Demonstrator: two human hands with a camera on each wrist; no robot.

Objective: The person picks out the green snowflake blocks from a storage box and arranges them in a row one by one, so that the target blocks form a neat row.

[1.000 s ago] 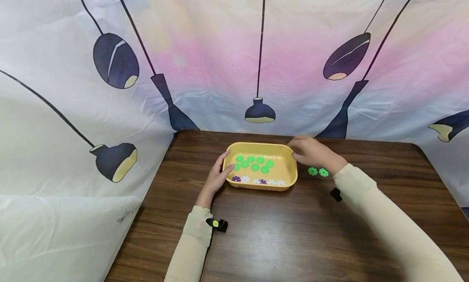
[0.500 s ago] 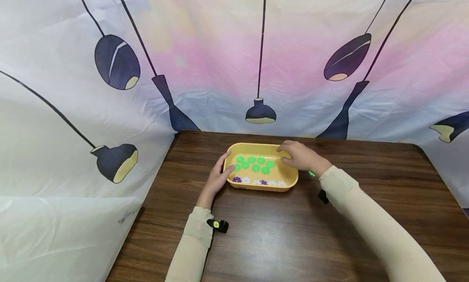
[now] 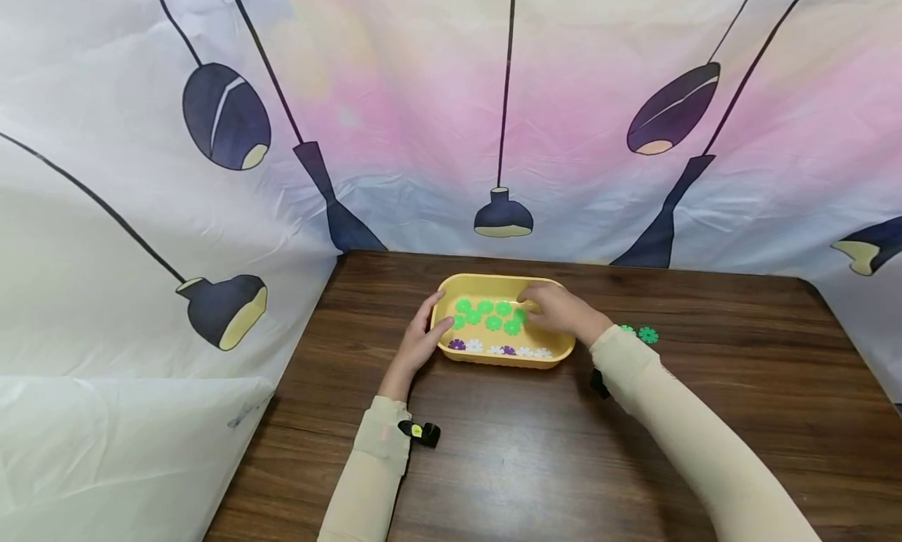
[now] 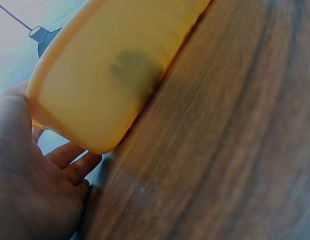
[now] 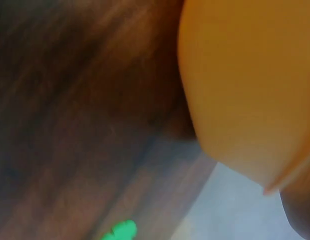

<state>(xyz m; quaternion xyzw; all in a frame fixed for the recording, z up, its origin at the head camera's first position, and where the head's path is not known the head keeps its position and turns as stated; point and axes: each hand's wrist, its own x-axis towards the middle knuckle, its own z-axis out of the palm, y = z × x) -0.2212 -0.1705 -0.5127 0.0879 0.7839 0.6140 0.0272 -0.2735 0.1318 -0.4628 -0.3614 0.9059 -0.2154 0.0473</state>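
A yellow plastic tray sits on the table, holding several green flower-shaped plastic pieces. White flower pieces and purple ones lie along its near side. My left hand grips the tray's left end, thumb over the rim; the left wrist view shows its fingers behind the tray wall. Over the right part of the tray, my right hand reaches inside, thumb and forefinger apart beside the rightmost green piece. The right wrist view shows mainly the tray's outer wall.
Two more green flower pieces lie on the brown wooden table, right of the tray and partly behind my right sleeve. A printed cloth with hanging lamps closes off the back and left side.
My right hand has moved left, from beyond the tray's right rim to inside it near the green pieces. My left hand and the tray have stayed put.
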